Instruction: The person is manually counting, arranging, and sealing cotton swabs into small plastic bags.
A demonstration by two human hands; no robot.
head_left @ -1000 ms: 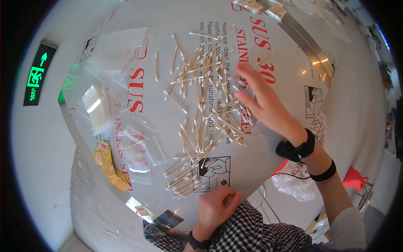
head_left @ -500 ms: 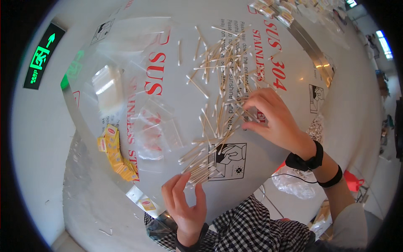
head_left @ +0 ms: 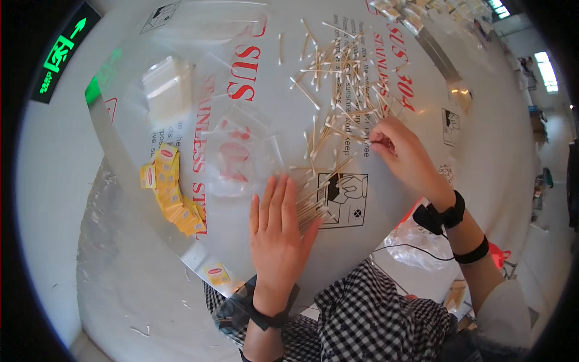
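Observation:
Many wooden cotton swabs point(head_left: 338, 90) lie scattered over a steel table covered in printed film point(head_left: 422, 78). My left hand point(head_left: 277, 232) rests flat with fingers spread beside a gathered bunch of swabs point(head_left: 313, 199) near the table's front. My right hand point(head_left: 407, 154) reaches into the loose pile, its fingertips pinched on a swab; the grip itself is small and hard to make out. Small clear plastic bags point(head_left: 232, 154) lie just left of the swabs.
A stack of clear bags point(head_left: 167, 89) sits at the back left. Yellow sachets point(head_left: 172, 196) line the table's left edge, one more point(head_left: 216, 274) near the front corner. A crumpled plastic bag point(head_left: 416, 241) lies below the table at right.
My left hand has come up from the table's front edge and now lies flat beside the swab bunch. My right hand has stayed in the swab pile, shifting slightly.

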